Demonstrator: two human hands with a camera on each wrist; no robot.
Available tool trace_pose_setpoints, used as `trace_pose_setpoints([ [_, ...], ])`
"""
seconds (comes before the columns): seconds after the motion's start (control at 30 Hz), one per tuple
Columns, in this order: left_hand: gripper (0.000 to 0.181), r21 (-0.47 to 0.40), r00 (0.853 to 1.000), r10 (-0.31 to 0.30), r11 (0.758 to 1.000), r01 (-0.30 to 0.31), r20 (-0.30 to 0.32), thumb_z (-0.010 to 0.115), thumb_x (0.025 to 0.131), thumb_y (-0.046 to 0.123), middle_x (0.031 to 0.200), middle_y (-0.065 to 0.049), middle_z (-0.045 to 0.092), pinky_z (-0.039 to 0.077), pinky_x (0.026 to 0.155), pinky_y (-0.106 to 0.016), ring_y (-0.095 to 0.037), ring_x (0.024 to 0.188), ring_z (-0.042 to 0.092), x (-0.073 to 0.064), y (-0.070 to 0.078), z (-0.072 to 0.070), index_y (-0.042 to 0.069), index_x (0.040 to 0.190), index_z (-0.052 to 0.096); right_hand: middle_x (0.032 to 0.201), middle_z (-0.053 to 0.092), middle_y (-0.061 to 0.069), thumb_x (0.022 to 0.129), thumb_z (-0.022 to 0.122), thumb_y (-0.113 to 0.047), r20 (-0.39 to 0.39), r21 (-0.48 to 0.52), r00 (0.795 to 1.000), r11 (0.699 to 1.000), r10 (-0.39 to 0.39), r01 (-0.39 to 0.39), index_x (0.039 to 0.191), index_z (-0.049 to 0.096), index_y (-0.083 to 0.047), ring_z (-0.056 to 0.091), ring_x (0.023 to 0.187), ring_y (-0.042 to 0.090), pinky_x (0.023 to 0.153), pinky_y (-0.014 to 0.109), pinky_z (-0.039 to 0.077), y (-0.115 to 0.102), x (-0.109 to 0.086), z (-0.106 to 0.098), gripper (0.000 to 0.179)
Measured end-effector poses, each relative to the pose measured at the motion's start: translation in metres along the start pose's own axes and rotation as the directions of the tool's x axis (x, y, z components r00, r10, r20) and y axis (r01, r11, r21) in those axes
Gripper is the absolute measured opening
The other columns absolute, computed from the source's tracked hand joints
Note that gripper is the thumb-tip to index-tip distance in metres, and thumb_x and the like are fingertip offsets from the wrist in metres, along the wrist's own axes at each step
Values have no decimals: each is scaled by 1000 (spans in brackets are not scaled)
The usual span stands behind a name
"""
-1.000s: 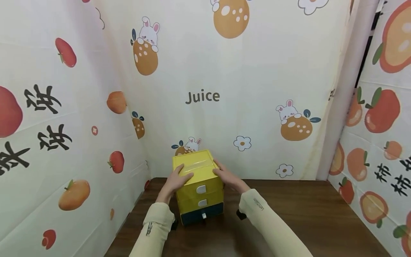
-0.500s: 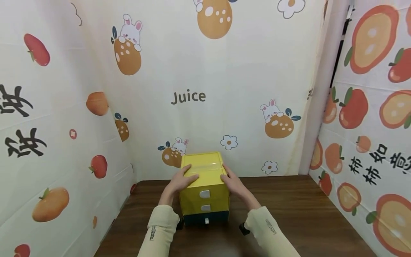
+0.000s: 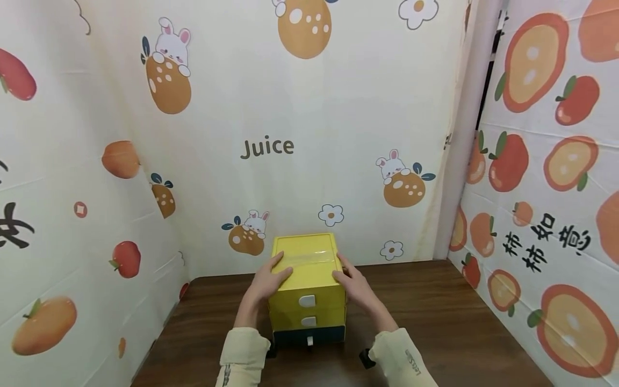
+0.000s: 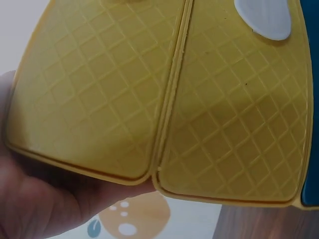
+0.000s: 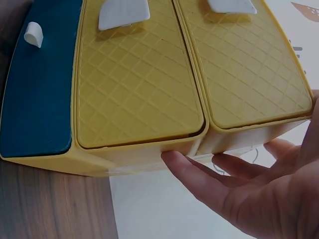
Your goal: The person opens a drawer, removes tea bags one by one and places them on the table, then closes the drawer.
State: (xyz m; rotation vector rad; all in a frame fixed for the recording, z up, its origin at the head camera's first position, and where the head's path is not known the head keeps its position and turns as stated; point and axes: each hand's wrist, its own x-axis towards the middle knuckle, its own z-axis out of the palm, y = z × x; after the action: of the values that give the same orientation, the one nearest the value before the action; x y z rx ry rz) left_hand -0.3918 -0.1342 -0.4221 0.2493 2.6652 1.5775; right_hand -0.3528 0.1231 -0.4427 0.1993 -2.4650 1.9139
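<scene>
A yellow drawer box (image 3: 309, 273) stands upright on the brown table in the head view. Its two upper drawers are yellow with white tabs, and the bottom drawer (image 3: 309, 336) is dark teal with a small white pull. All drawer fronts sit flush. My left hand (image 3: 263, 279) grips the box's left side, thumb over the top edge. On the opposite side my right hand (image 3: 358, 285) holds it the same way, thumb on top. In the right wrist view, fingertips (image 5: 174, 158) press the side wall beside the yellow drawers. The left fingers are mostly hidden behind the box.
Brown wood table (image 3: 435, 322) spreads around the box. Behind it hangs a pale cloth wall (image 3: 329, 161) printed with rabbits, fruit and "Juice". More printed cloth encloses the left and right sides. A strip of clear tape (image 3: 309, 258) crosses the box top.
The box has moved right relative to the back wall and turned from slightly askew to nearly square. Both hands have stayed on its sides. The head view has swung right.
</scene>
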Motion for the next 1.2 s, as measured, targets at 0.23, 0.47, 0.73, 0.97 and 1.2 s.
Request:
trace_pose_setpoints([
  [0.23,59,-166,999,34,985,-37,-23,42,103,24,160,-12,15,31,102,-51,-32,127,37,-6,-8,0,16,157,19,144,44,15,98,51,-42,-28,-10,1000,1000,9,-9,155,25,-31,53,111,31,86,50,46,2,-2,0,63],
  [0.47,60,-356,999,-46,934,42,-1,42,104,28,161,-11,8,47,85,-38,-30,111,52,-4,-16,-1,24,157,14,141,48,13,97,52,-42,-75,-41,997,999,2,-5,154,29,-31,53,112,29,85,47,47,3,3,5,62],
  [0.73,60,-485,998,-57,873,56,13,45,104,32,160,-13,8,53,77,-37,-26,101,60,-9,-18,-1,30,156,16,138,49,15,96,55,-43,-102,21,994,1000,25,-23,151,34,-36,58,100,30,67,41,55,4,3,6,60],
  [0.97,60,-505,999,-51,862,42,-4,44,104,31,161,-15,6,53,80,-38,-27,107,58,-10,-23,2,26,157,16,137,50,14,96,57,-41,-85,34,996,999,20,-17,151,35,-35,60,96,28,67,40,55,8,7,5,59],
  [1.2,62,-452,999,-36,891,27,-10,45,104,32,161,-15,7,51,82,-32,-24,109,56,15,-22,4,21,157,15,142,47,15,97,54,-43,-100,2,995,1000,-4,5,152,34,-29,54,109,30,75,42,52,13,29,-2,60],
])
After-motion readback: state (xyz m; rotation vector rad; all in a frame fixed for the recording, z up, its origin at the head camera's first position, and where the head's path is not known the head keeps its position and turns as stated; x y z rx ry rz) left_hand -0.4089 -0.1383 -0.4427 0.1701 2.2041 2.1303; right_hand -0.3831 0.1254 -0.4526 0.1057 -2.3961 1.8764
